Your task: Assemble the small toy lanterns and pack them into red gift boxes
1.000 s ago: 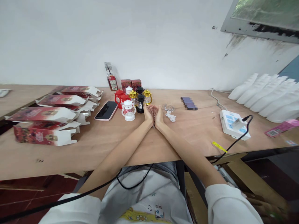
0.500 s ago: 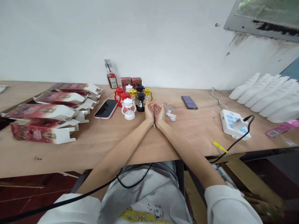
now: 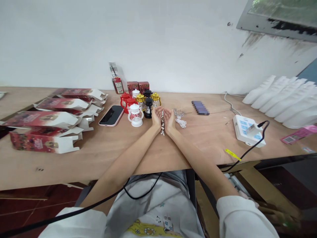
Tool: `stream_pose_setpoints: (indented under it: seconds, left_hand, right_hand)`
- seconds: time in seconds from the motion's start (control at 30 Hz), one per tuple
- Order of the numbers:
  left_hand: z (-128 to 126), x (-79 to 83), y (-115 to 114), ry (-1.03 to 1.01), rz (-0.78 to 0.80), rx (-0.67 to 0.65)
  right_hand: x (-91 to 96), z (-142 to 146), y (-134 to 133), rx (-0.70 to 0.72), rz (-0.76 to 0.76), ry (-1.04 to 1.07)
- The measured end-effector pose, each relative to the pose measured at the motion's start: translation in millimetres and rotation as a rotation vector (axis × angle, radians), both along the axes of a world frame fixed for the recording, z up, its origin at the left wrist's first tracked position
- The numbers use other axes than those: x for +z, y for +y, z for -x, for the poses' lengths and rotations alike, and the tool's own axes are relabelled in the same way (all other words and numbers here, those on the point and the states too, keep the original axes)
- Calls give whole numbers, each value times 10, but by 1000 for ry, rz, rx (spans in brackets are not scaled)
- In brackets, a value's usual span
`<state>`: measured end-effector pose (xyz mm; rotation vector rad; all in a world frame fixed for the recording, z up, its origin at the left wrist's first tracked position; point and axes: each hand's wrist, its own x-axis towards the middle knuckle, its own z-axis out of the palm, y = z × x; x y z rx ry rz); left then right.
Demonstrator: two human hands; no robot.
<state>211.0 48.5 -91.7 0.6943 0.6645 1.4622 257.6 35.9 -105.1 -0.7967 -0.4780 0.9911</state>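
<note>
My left hand (image 3: 157, 118) and my right hand (image 3: 170, 119) lie side by side on the wooden table (image 3: 104, 152), palms turned up and fingers loosely curled. Between them runs a small white beaded string (image 3: 162, 125), resting against both palms. Just beyond my left hand stands a cluster of little toy lanterns (image 3: 141, 103) in red, white, gold and black. To the right of my right hand lies a silvery-white trinket (image 3: 180, 118).
Red and white flat cartons (image 3: 49, 119) are stacked at the left. A phone (image 3: 112, 116) lies beside the lanterns, a dark phone (image 3: 200, 108) farther right. A white power strip (image 3: 248, 131) with a black cable and white pouches (image 3: 284, 102) sit at the right.
My hands have parted slightly, and more of the beaded string shows between them. The view has shifted a little.
</note>
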Motion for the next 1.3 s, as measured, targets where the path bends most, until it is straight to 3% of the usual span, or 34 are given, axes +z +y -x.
stream_pose_setpoints:
  seconds: [0.23,0.5,0.83,1.3]
  left_hand:
    - [33,-46,60,113,-33,23]
    - [3,-98,142,175,24,52]
    - [-43,-87,90,52,99,-2]
    - [-65,-30,-11,-69,83,3]
  right_hand:
    - [79,-88,-40,-87,93,-14]
    - [32,-100,-9,-52,111,-29]
    - [-1,-28,67,51,82,-48]
    - [-9,13,87,46,62,64]
